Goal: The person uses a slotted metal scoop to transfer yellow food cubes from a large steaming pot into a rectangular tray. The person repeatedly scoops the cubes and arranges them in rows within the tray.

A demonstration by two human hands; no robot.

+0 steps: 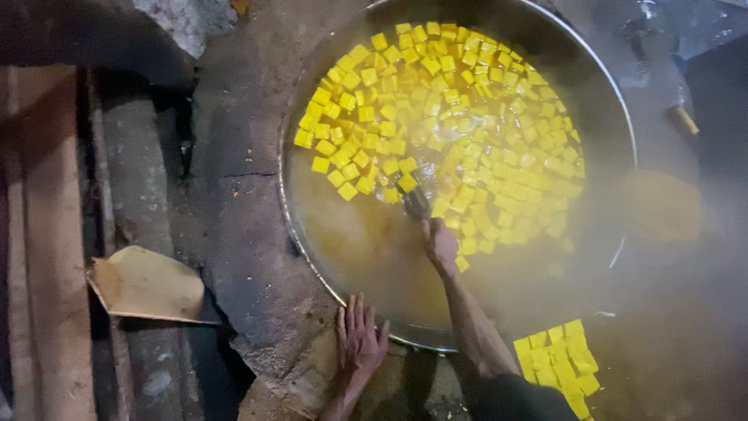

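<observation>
A big round metal pan (300,234) set into a stone stove holds murky yellow-brown liquid with many yellow cubes (452,117) floating across its far and right side. My right hand (441,243) reaches over the liquid and grips the handle of a dark ladle (415,203), whose bowl dips in at the edge of the cubes. My left hand (360,335) lies flat, fingers spread, on the stove's stone rim just outside the pan's near edge. Steam blurs the right side.
A block of yellow cubes (557,362) sits at the lower right beside my arm. A torn piece of cardboard (148,284) lies on wooden planks (51,234) at the left. A hazy yellowish round object (662,204) rests right of the pan.
</observation>
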